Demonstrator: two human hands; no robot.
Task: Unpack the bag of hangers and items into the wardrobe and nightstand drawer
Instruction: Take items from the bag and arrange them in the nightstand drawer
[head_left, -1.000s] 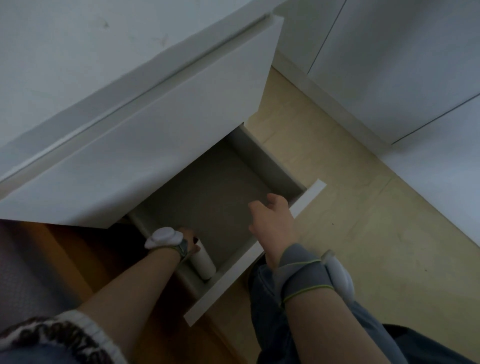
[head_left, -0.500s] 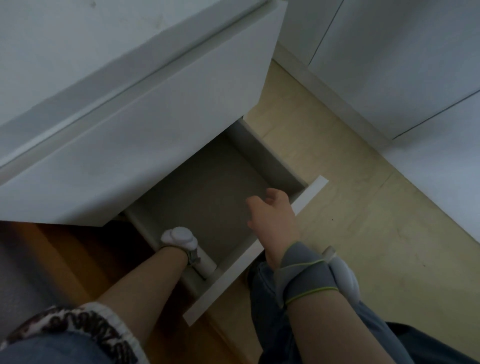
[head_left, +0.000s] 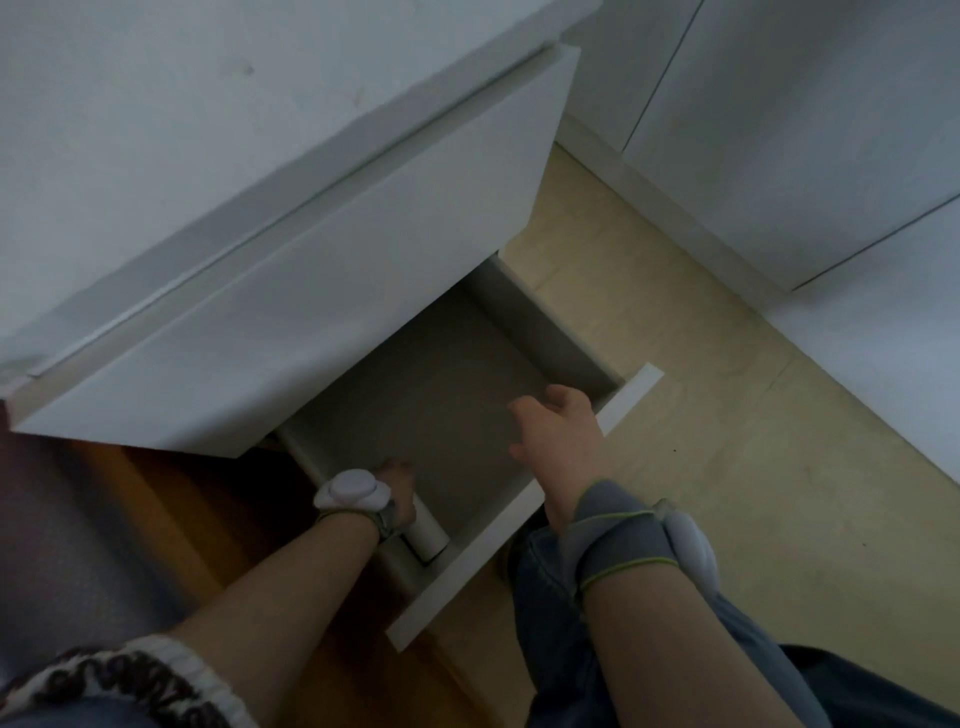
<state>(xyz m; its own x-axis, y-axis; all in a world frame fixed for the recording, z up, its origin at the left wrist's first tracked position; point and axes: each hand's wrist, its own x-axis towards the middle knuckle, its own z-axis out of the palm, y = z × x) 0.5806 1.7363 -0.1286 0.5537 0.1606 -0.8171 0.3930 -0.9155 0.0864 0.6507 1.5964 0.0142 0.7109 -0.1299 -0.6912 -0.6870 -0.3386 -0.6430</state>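
A white, flat-fronted nightstand (head_left: 311, 291) fills the upper left of the frame. Tall white wardrobe doors (head_left: 779, 130) take the upper right, and pale wooden floor (head_left: 727, 441) runs between them. The nightstand's lower drawer (head_left: 631, 395) is pulled out toward the centre, showing a grey, dim interior.

The right hand (head_left: 558, 441), with a grey band at its wrist, hovers over the drawer's front edge at centre right. Its grip is slack, with the fingers spread and loosely bent around nothing. The left hand (head_left: 397, 486), with a round white device on its wrist, reaches into the drawer's lower-left corner. Its grip is wrapped round the upper end of a white smooth-sided cylinder (head_left: 428, 535). That cylinder lies against the side wall, with its free end touching or nearly touching the front panel. The fingers themselves are mostly hidden behind the wrist.

The cylinder looks rigid and light, judging by the easy one-handed hold. Its smooth skin may be slippery, so a wrap around the middle of the barrel would be steadier than fingertips at one end. It could roll on the flat drawer bottom unless it is laid along a wall. What it is exactly cannot be told in this light.
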